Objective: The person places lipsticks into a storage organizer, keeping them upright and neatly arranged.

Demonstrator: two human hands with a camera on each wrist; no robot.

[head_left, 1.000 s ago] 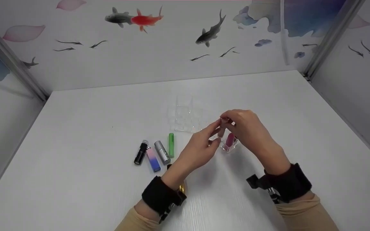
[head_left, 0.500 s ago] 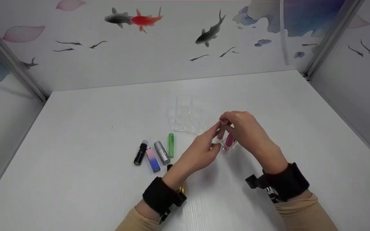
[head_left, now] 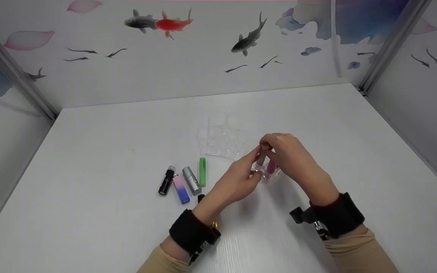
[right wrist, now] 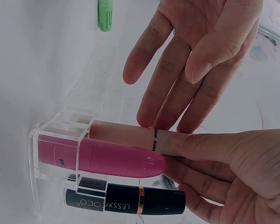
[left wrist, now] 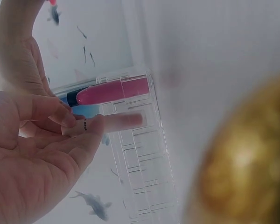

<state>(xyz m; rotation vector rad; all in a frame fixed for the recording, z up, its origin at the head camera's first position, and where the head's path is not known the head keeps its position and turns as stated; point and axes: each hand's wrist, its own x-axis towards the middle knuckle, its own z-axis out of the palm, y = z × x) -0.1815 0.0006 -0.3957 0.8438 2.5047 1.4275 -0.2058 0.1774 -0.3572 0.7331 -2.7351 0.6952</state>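
Pinching the pale pink lip tube (right wrist: 130, 137) between thumb and curled fingers: right hand (head_left: 288, 153), grip closed snugly near the lettered upper part. Tube's lower end sits within a compartment of the clear organizer (head_left: 218, 137); whether it touches the bottom, cannot tell. Left hand (head_left: 237, 177) at the organizer's near right end, fingers extended, tips against the same tube, grip loose, thumb standing apart from the fingers in the right wrist view.

Magenta tube (right wrist: 116, 157) in the organizer compartment next to the pale one; black lipstick (right wrist: 161, 200) with an orange-gold band just beyond it, marked LESSXCOCO.

On the white surface (head_left: 108, 151), left of the organizer and nearer the person: green tube (head_left: 202, 171), silver tube (head_left: 191, 180), pink-to-blue tube (head_left: 181, 189), black tube (head_left: 166, 182) with a clear end. Nearer the person than the organizer, a gold item (left wrist: 245, 158), mostly covered by the left wrist in the head view. Behind the organizer, a fish-printed wall (head_left: 203, 72).
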